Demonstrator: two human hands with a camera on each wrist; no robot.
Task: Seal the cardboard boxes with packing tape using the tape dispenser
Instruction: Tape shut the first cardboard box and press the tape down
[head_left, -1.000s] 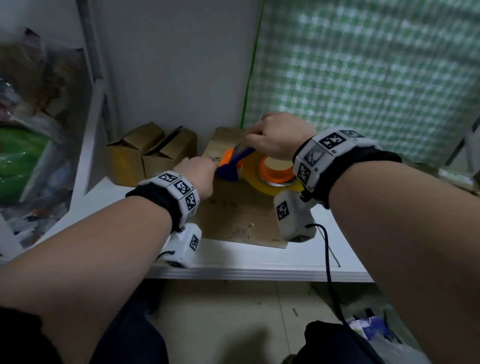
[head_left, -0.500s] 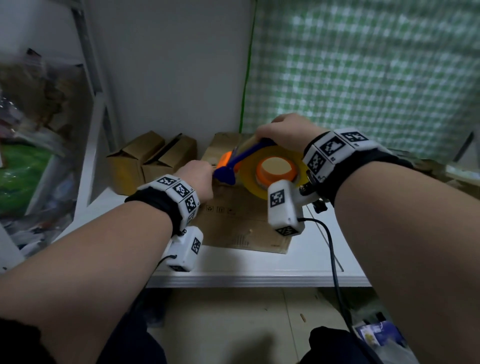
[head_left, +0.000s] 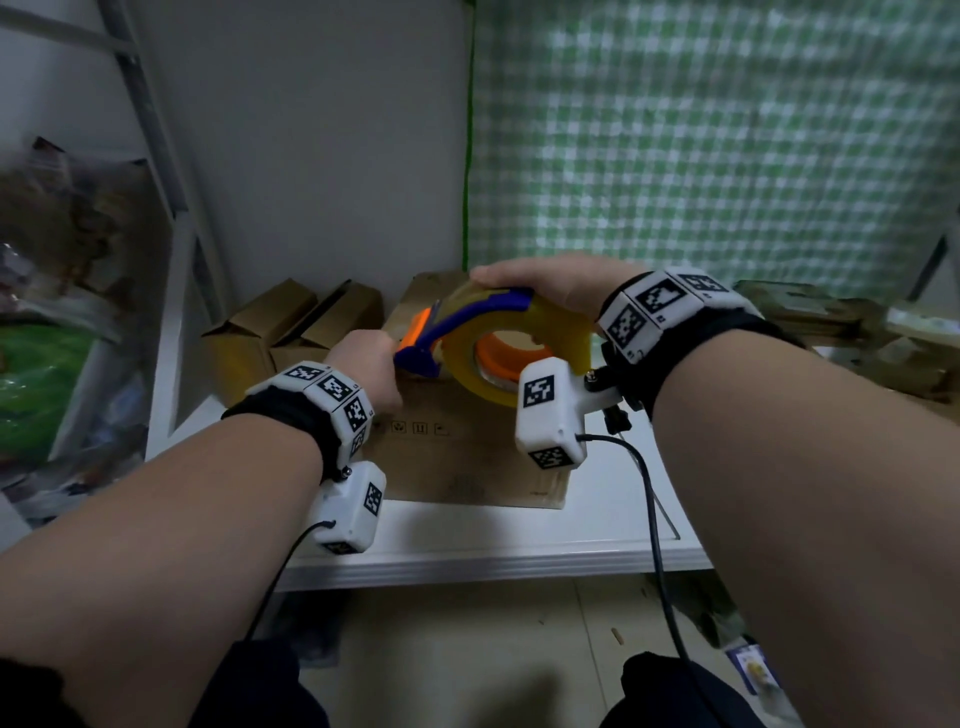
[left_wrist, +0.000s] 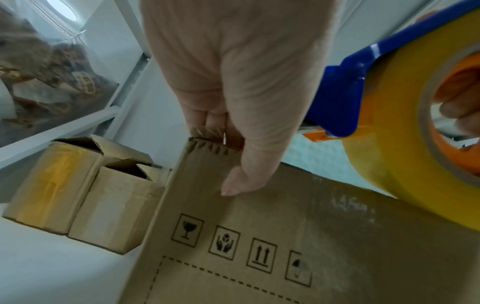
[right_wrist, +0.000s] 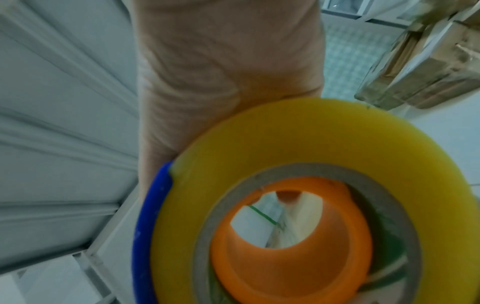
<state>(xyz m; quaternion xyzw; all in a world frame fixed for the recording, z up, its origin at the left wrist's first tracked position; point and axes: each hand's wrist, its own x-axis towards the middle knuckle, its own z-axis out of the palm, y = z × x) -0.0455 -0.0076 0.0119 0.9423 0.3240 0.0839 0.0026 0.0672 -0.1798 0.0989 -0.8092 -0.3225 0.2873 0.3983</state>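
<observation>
A flattened brown cardboard box with printed handling symbols lies on the white shelf. My left hand grips its upper left edge, thumb on top and fingers behind. My right hand grips the tape dispenser, which has a blue frame and an orange hub, with its yellow tape roll. The dispenser hangs just above the box, its blue nose beside my left hand.
Two small open cardboard boxes stand at the back left of the shelf against the wall. Flat cardboard is stacked at the right. A green checked cloth hangs behind. A shelf with bags stands to the left.
My right hand has lifted and tilted the dispenser up off the box, the roll turning more side-on. My left hand has stayed at the box's edge.
</observation>
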